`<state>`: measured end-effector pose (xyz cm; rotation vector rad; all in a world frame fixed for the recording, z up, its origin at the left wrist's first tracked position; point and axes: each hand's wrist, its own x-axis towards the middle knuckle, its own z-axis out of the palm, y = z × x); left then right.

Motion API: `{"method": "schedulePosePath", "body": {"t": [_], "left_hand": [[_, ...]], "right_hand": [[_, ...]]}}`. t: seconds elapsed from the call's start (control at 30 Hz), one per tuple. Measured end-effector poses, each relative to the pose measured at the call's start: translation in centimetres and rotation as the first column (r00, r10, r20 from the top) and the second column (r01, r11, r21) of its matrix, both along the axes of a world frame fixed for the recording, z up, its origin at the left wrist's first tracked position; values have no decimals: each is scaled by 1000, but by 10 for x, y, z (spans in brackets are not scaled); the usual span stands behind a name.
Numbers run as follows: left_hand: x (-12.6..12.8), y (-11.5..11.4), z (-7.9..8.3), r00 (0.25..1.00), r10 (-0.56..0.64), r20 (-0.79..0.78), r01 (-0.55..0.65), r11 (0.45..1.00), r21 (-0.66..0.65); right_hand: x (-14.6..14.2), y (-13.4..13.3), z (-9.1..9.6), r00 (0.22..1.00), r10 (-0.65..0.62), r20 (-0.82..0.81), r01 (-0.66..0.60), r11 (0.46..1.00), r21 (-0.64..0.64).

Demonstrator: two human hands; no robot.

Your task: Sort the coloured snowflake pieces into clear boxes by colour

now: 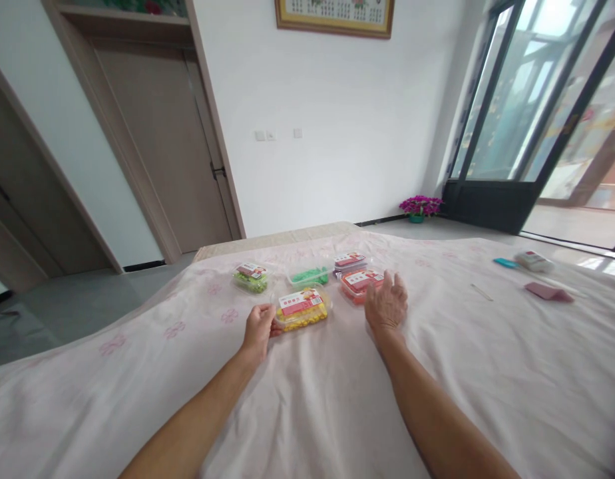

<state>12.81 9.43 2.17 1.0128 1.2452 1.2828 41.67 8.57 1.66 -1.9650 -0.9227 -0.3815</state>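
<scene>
While your left hand grips the left end of the yellow box, with the thumb on the near upper side and the fingers lower down, your right hand reaches over the right end of the red box, palm down and fingers slightly spread; whether it grips that box or only rests against it, you cannot tell from this view. The yellow box sits in front of you, between your hands and nearest to you of the group, its clear lid bearing a red and white label; whether it is fully down on the cloth is hard to make out. Just behind it you have a clear box of green pieces, and behind the red box stands a purple box. To the left, apart from these, lies a light green box. Well over to your right, the same cloth carries a thin stick, a folded pink item, a blue item and a whitish packet. Beyond, you face a white wall, with purple flowers on the floor near its right end.
</scene>
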Motion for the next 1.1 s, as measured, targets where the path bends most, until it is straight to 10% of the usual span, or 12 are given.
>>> {"method": "schedulePosePath", "body": {"t": [0.37,0.63,0.83,1.1], "left_hand": [[47,14,-5,999,-39,-3,39,999,-4],[17,31,-13,939,-14,-345,65,988,138],[-25,67,0,683,211,-699,105,919,380],[-38,105,7,327,255,-910,225,914,337]], "right_hand": [[8,21,-21,943,279,-180,-294,954,-62],[11,24,-28,953,238,-186,-240,971,9],[12,25,-30,966,205,-159,-197,978,68],[8,21,-24,951,215,-222,-205,976,67]]}}
